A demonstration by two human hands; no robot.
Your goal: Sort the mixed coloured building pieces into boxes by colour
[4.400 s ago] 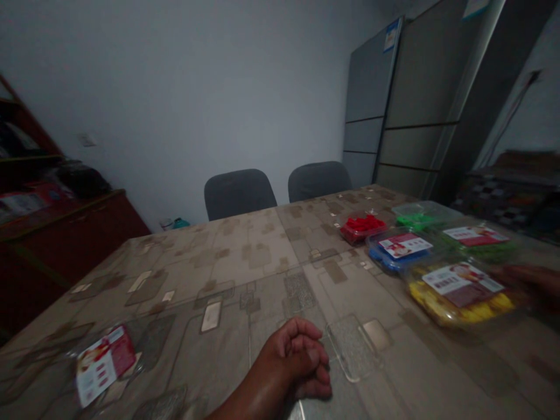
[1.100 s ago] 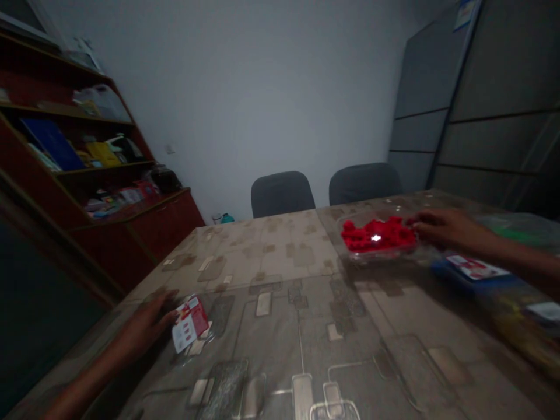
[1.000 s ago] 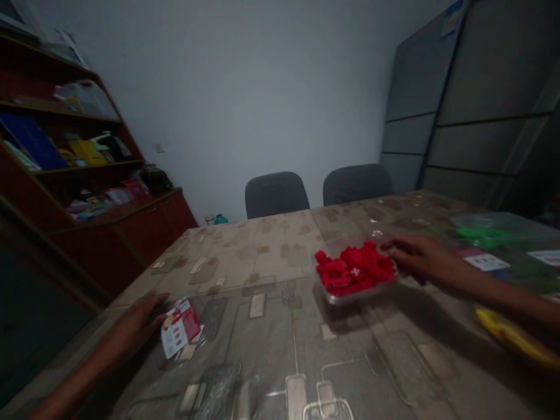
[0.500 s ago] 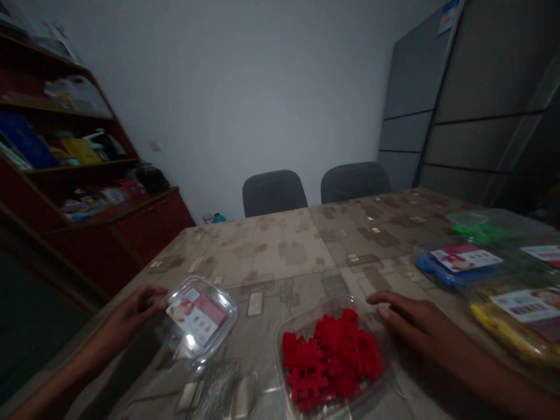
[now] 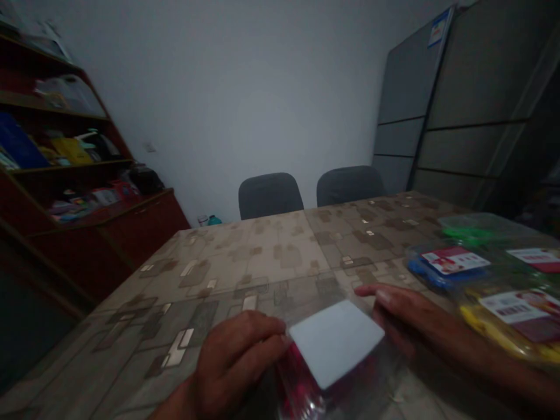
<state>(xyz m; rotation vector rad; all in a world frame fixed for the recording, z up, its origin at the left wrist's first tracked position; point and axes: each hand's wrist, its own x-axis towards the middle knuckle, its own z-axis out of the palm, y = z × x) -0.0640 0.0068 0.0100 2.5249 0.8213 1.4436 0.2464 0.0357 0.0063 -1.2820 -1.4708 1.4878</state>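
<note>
A clear plastic lid with a blank white label side [image 5: 336, 341] facing me lies tilted over a container of red blocks [image 5: 297, 379]. My left hand [image 5: 245, 359] pinches the lid's left edge, fingers closed. Most of the red blocks are hidden beneath the white label; a few show along the left side. At the container's right side is my right hand [image 5: 415, 315], its fingers stretched out along the rim. Whether it presses on the container I cannot tell.
To the right stand clear containers with blue pieces [image 5: 450, 265], yellow pieces [image 5: 503, 326] and green pieces [image 5: 468, 234]. A patterned cloth covers the table [image 5: 271, 251]. Two grey chairs [image 5: 269, 195] stand beyond it, and a shelf [image 5: 100, 175] is at the left.
My left hand has carried the lid rightward from the table's left side onto the red blocks' container. Its printed label faced me before; now the white side does. My right hand stays beside the container.
</note>
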